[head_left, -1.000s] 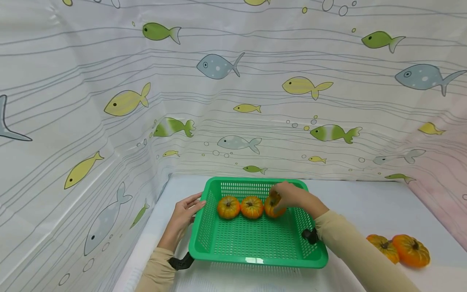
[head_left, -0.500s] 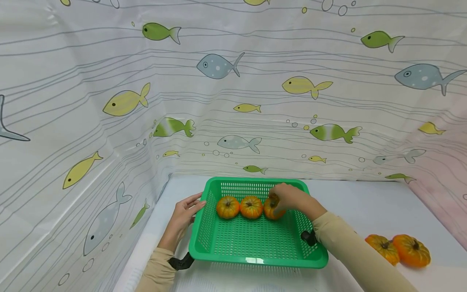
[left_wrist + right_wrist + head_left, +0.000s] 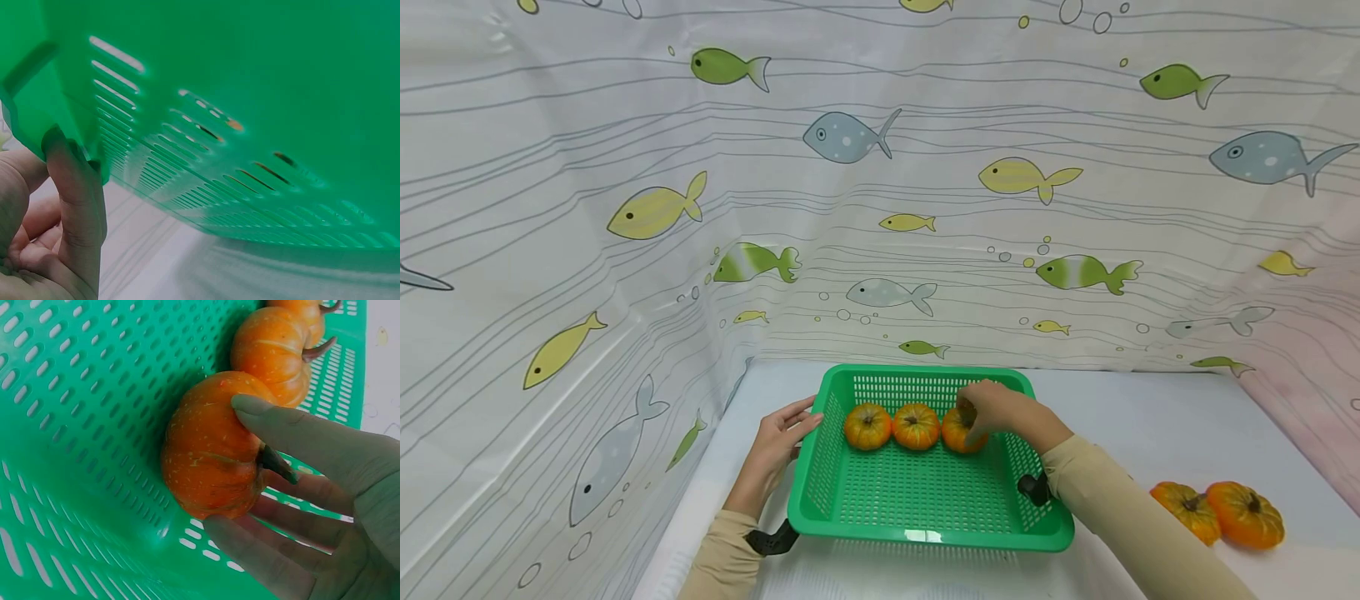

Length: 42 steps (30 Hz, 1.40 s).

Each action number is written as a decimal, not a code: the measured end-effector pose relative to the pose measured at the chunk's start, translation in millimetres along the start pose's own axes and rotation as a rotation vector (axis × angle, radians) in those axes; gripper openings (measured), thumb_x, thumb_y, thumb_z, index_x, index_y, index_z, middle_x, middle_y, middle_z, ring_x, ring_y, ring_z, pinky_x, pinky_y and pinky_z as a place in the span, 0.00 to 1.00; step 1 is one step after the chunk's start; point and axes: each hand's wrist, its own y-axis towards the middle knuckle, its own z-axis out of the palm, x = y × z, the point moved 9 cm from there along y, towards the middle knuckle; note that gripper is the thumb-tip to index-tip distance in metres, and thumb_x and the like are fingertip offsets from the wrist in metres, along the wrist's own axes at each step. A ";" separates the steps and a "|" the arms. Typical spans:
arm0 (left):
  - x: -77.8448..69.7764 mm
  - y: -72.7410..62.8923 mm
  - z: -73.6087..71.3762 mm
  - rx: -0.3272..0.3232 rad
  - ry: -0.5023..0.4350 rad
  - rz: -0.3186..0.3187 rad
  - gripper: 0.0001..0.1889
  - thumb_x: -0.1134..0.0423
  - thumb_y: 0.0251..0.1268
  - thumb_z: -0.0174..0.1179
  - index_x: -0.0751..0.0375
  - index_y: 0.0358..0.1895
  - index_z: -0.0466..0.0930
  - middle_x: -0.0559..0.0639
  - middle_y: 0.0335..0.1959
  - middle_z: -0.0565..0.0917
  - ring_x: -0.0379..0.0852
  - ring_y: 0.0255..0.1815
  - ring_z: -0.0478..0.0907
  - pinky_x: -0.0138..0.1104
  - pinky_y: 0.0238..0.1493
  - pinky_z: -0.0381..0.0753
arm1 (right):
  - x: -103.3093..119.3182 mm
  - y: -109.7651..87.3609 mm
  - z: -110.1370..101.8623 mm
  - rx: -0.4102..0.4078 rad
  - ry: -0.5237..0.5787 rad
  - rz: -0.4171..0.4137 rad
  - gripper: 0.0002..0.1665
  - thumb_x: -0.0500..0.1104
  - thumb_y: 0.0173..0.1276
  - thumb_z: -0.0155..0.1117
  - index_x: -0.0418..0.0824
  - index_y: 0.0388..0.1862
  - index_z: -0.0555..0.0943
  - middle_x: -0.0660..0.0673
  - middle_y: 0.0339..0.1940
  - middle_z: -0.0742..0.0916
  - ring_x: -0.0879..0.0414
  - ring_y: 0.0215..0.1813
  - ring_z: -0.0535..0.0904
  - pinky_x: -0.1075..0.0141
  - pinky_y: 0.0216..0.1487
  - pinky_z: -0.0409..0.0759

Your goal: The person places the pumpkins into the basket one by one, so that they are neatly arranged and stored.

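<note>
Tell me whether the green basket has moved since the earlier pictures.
No. In the head view, the green basket shows no shift either way; its back rim lies just below the small green fish on the backdrop, as before.

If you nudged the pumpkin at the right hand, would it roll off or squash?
The pumpkin probably won't squash: its ribbed skin looks firm. Its squat shape suggests rocking more than free rolling, and the middle pumpkin beside it would likely block it on one side.
</note>
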 end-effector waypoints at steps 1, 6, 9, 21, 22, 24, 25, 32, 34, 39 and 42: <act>0.2 0.0 0.0 0.001 0.000 -0.002 0.30 0.61 0.73 0.65 0.61 0.75 0.71 0.43 0.38 0.84 0.35 0.32 0.85 0.31 0.32 0.88 | -0.4 0.1 0.6 0.003 0.000 0.001 0.24 0.40 0.53 0.85 0.36 0.47 0.85 0.45 0.40 0.86 0.54 0.40 0.79 0.60 0.41 0.83; -0.4 0.0 0.2 0.004 0.002 0.005 0.30 0.61 0.73 0.65 0.61 0.75 0.71 0.43 0.39 0.84 0.35 0.32 0.85 0.31 0.32 0.89 | -2.0 0.3 2.8 0.016 0.004 0.008 0.26 0.40 0.53 0.85 0.36 0.48 0.84 0.45 0.40 0.86 0.55 0.40 0.79 0.61 0.41 0.83; -0.6 0.4 0.1 0.002 0.003 0.011 0.29 0.61 0.73 0.65 0.61 0.74 0.71 0.44 0.38 0.84 0.36 0.32 0.85 0.31 0.32 0.89 | -2.5 0.1 3.0 0.020 0.013 0.014 0.26 0.39 0.53 0.85 0.36 0.49 0.84 0.45 0.41 0.86 0.54 0.41 0.79 0.60 0.41 0.84; -0.1 -0.1 -0.8 -0.007 -0.004 0.003 0.29 0.62 0.73 0.65 0.61 0.74 0.72 0.44 0.38 0.84 0.36 0.31 0.85 0.32 0.32 0.89 | -2.3 1.0 3.6 0.029 0.024 0.018 0.27 0.40 0.54 0.85 0.35 0.51 0.83 0.44 0.43 0.86 0.53 0.42 0.80 0.59 0.43 0.85; -0.2 -0.2 -0.9 -0.007 -0.006 0.002 0.29 0.62 0.73 0.65 0.61 0.74 0.72 0.44 0.38 0.84 0.37 0.31 0.85 0.32 0.32 0.89 | -2.3 1.1 3.3 0.030 0.024 0.015 0.27 0.40 0.53 0.85 0.35 0.51 0.83 0.44 0.43 0.86 0.53 0.42 0.80 0.59 0.43 0.85; 0.0 -0.2 -0.8 -0.009 -0.010 -0.002 0.29 0.63 0.73 0.66 0.60 0.74 0.72 0.44 0.39 0.84 0.37 0.30 0.85 0.33 0.32 0.89 | -3.4 1.8 3.5 0.031 0.029 0.020 0.27 0.40 0.53 0.85 0.35 0.51 0.83 0.44 0.42 0.86 0.53 0.42 0.80 0.58 0.43 0.85; -0.1 0.0 -0.8 -0.008 -0.009 -0.002 0.29 0.62 0.73 0.66 0.60 0.74 0.72 0.44 0.39 0.84 0.37 0.31 0.85 0.33 0.32 0.89 | -3.6 1.9 3.2 0.031 0.028 0.022 0.28 0.40 0.53 0.85 0.35 0.51 0.83 0.44 0.43 0.86 0.53 0.42 0.80 0.58 0.44 0.85; -0.8 0.2 -0.5 -0.008 0.000 0.002 0.29 0.62 0.72 0.66 0.61 0.74 0.72 0.45 0.40 0.84 0.37 0.32 0.85 0.32 0.31 0.89 | -5.9 0.9 -1.2 0.019 0.003 0.029 0.36 0.43 0.53 0.85 0.35 0.60 0.82 0.41 0.52 0.87 0.47 0.52 0.83 0.52 0.52 0.87; -0.8 0.4 -0.4 -0.008 0.001 0.004 0.29 0.62 0.72 0.66 0.61 0.74 0.72 0.45 0.40 0.84 0.36 0.32 0.85 0.32 0.31 0.89 | -5.6 -0.4 -4.8 0.012 0.006 0.027 0.38 0.44 0.53 0.85 0.36 0.62 0.82 0.41 0.55 0.87 0.47 0.55 0.83 0.51 0.54 0.86; 0.4 1.1 -1.0 -0.008 -0.007 0.001 0.29 0.62 0.72 0.66 0.60 0.74 0.72 0.44 0.39 0.84 0.37 0.32 0.86 0.33 0.32 0.89 | -0.7 -6.7 -18.4 0.000 0.031 -0.005 0.40 0.46 0.56 0.83 0.36 0.66 0.80 0.39 0.61 0.86 0.43 0.61 0.82 0.48 0.60 0.85; 0.4 0.8 -1.6 -0.015 -0.014 -0.003 0.28 0.63 0.72 0.66 0.60 0.74 0.72 0.45 0.39 0.84 0.37 0.32 0.86 0.33 0.32 0.90 | 3.6 -12.8 -28.5 -0.006 0.069 -0.036 0.39 0.45 0.59 0.81 0.35 0.68 0.78 0.37 0.64 0.84 0.40 0.64 0.81 0.46 0.62 0.84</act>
